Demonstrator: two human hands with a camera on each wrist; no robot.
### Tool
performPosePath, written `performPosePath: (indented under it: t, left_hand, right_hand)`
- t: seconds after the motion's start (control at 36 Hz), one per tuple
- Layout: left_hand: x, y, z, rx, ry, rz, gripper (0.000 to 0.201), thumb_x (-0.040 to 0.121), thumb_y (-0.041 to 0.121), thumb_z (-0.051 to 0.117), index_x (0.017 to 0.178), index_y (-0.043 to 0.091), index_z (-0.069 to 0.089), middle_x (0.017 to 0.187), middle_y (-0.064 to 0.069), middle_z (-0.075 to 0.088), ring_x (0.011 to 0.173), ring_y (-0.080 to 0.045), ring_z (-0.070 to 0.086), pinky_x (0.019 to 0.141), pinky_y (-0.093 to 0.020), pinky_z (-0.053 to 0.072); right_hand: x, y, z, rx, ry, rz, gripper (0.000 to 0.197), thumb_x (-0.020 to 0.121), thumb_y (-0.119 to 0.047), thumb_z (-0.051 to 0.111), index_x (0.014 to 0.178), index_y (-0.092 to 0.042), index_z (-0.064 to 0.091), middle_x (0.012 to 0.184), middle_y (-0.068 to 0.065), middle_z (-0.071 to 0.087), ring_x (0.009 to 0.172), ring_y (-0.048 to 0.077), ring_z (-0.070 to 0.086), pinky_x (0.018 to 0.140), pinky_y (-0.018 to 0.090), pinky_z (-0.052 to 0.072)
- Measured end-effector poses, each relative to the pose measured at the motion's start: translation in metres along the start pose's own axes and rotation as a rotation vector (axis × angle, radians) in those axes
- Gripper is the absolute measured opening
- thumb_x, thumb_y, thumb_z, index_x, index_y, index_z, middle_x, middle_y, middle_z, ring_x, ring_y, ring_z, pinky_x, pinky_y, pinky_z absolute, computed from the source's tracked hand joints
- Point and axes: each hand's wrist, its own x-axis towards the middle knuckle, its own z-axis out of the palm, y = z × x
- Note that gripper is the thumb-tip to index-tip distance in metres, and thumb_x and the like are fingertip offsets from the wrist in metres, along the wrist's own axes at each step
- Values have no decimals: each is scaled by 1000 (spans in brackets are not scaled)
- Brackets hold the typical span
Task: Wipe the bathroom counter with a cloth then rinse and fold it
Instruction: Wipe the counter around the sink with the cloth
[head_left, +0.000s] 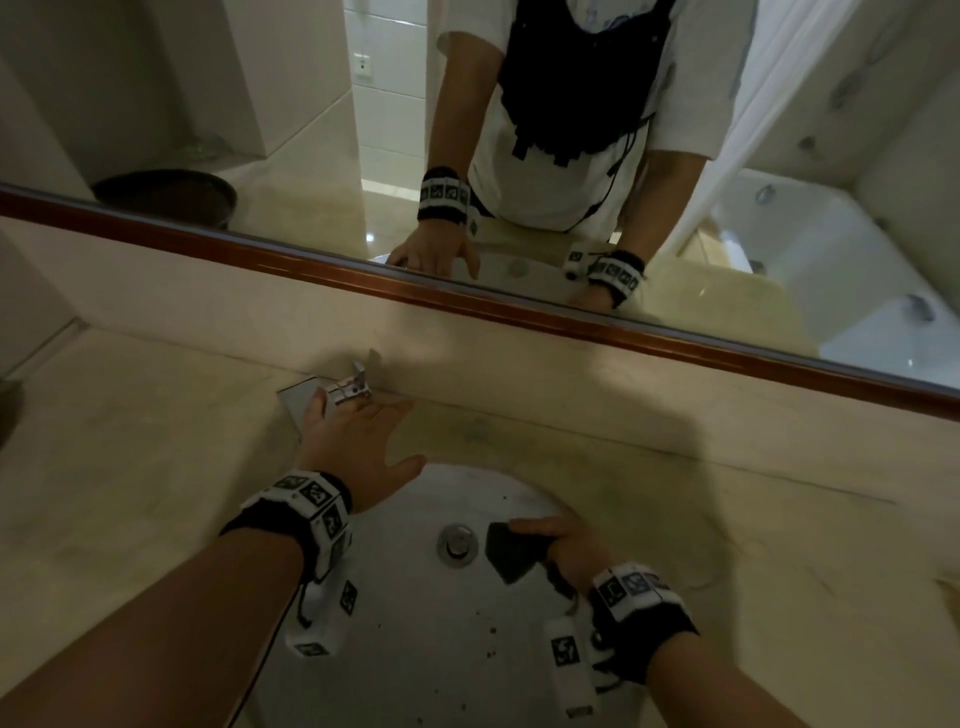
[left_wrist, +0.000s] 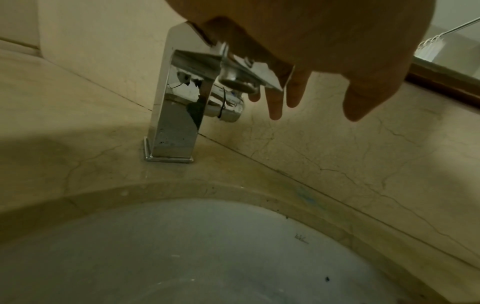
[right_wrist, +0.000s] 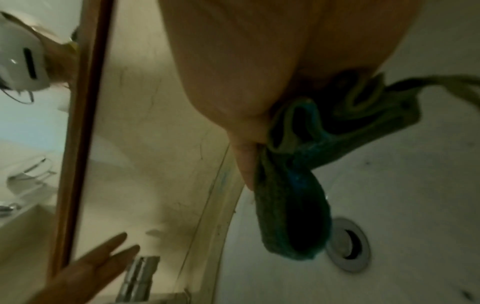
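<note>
A chrome tap (head_left: 311, 400) (left_wrist: 176, 115) (right_wrist: 140, 275) stands on the beige marble counter (head_left: 130, 467) behind the white basin (head_left: 415, 649). My left hand (head_left: 358, 436) (left_wrist: 298, 72) hovers flat over the tap's handle with fingers straight and spread; whether it touches the handle is unclear. My right hand (head_left: 566, 540) (right_wrist: 246, 102) is down in the basin and grips a bunched dark blue-green cloth (head_left: 511, 551) (right_wrist: 293, 185), which hangs just right of the drain (head_left: 457, 543) (right_wrist: 348, 244). No water shows at the spout.
A mirror (head_left: 519, 156) with a brown wooden frame (head_left: 571, 322) runs along the marble backsplash (head_left: 260, 312) and reflects me, a bathtub and a dark bin. Small dark specks dot the basin. Counter stretches left and right of the basin.
</note>
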Motion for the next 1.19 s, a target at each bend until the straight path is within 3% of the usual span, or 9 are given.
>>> performPosePath:
  t: [0.08, 0.25, 0.33, 0.5, 0.69, 0.83, 1.0, 1.14, 1.19]
  left_hand:
    - [-2, 1, -1, 2, -6, -1, 79, 77, 76, 20, 146, 37, 25, 147, 13, 39, 139, -13, 30, 114, -54, -1]
    - [-2, 2, -1, 5, 7, -7, 72, 82, 74, 28, 144, 37, 28, 144, 16, 43, 138, -12, 32, 115, -54, 2]
    - [-1, 2, -2, 3, 9, -10, 70, 84, 72, 30, 144, 37, 28, 142, 17, 44, 137, -12, 33, 115, -54, 2]
    - [-1, 1, 0, -24, 32, -12, 72, 80, 73, 28, 142, 38, 32, 137, 19, 49, 133, -11, 38, 115, -53, 5]
    - [0, 0, 4, -33, 55, -27, 68, 79, 73, 33, 137, 38, 38, 128, 20, 56, 125, -11, 48, 115, -53, 7]
    - [1, 2, 5, -30, 53, -38, 67, 81, 71, 37, 140, 39, 35, 128, 20, 56, 127, -12, 47, 115, -53, 7]
    - [2, 4, 3, 0, 47, -43, 65, 83, 70, 38, 140, 38, 36, 131, 17, 55, 128, -14, 45, 116, -53, 8]
    - [3, 0, 6, -6, 42, -36, 69, 82, 73, 33, 142, 40, 30, 129, 21, 55, 129, -13, 44, 115, -54, 7]
    - [3, 0, 5, -9, 43, -37, 68, 82, 73, 34, 142, 40, 29, 129, 22, 55, 129, -12, 44, 116, -53, 7]
  right_hand:
    - [-14, 4, -31, 75, 106, 60, 33, 90, 6, 47, 98, -11, 75, 110, 34, 62, 82, 47, 58, 67, 38, 47]
    - [-22, 20, -102, 214, 539, 8, 66, 83, 11, 34, 111, -38, 67, 85, 14, 65, 68, 28, 55, 62, 37, 48]
    - [-21, 28, -114, 181, 726, 28, 62, 90, 7, 34, 126, -37, 57, 109, 17, 62, 73, 32, 57, 64, 37, 49]
    - [-10, 30, -84, -166, 574, 89, 60, 91, 3, 37, 144, -23, 37, 155, 6, 26, 139, 30, 30, 111, 36, 30]
    - [18, 8, -43, -203, 418, -61, 60, 86, 13, 38, 139, -14, 45, 155, 1, 28, 143, 22, 23, 118, 28, 16]
    - [24, -3, -2, -76, 257, -225, 48, 92, 13, 39, 133, -8, 50, 143, 2, 39, 134, 20, 38, 105, 16, 30]
    - [5, 3, 27, 62, 109, -86, 48, 95, 11, 28, 123, -8, 62, 96, 4, 62, 48, 0, 56, 44, 11, 42]
    - [-18, 6, -2, 196, 224, -75, 50, 91, 14, 29, 123, -7, 62, 99, 34, 65, 75, 46, 59, 67, 48, 51]
    - [-28, 5, -22, 260, 330, -94, 51, 90, 13, 33, 121, -13, 64, 92, 20, 67, 66, 29, 56, 65, 35, 47]
